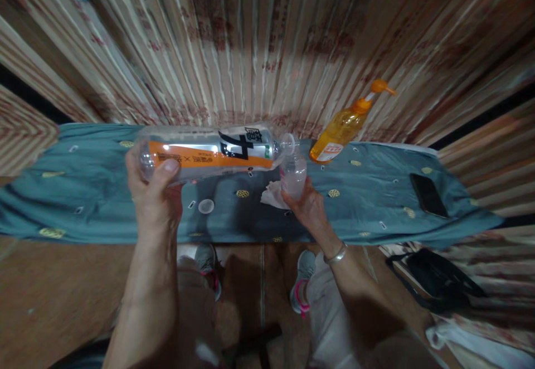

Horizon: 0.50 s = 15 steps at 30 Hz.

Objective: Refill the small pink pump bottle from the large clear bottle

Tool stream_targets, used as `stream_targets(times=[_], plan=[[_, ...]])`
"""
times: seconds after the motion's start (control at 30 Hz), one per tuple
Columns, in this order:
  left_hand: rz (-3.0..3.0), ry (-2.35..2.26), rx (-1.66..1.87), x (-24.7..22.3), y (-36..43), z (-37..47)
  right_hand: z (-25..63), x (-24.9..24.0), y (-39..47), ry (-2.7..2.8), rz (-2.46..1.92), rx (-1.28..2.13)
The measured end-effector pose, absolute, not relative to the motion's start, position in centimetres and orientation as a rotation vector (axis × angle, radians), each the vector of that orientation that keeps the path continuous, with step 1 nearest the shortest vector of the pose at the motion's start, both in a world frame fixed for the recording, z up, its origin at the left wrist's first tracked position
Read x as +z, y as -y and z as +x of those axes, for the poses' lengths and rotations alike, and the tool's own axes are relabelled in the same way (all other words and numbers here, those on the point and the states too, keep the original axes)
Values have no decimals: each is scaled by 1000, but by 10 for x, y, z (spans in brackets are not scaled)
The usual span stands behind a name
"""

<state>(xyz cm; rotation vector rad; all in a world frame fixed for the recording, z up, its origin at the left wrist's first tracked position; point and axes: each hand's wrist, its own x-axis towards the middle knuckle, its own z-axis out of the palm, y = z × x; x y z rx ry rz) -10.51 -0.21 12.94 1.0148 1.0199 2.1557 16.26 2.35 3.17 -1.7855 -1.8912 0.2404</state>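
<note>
My left hand [156,182] grips the base end of a large clear plastic bottle [204,157] with an orange and black label. The bottle lies nearly level, its uncapped neck pointing right. Its mouth is over the top of a small clear container [295,176] with pinkish print, and my right hand [307,204] is wrapped round that container's lower part. Whether the two touch, I cannot tell. A crumpled white tissue [273,195] lies just left of my right hand. A round whitish lid [206,206] rests on the cloth below the bottle.
An orange pump bottle [340,132] stands at the back of the table, right of the small container. A dark phone [428,195] lies at the right on the teal patterned tablecloth [96,190]. A black bag [438,274] is below the table's right side. Stacked striped boards form the wall behind.
</note>
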Motion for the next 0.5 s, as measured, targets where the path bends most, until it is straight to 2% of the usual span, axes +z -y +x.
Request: stream_targets(times=[0.5], plan=[[988, -1047, 2155, 130, 2, -104, 163, 34, -23, 1881, -1761, 269]])
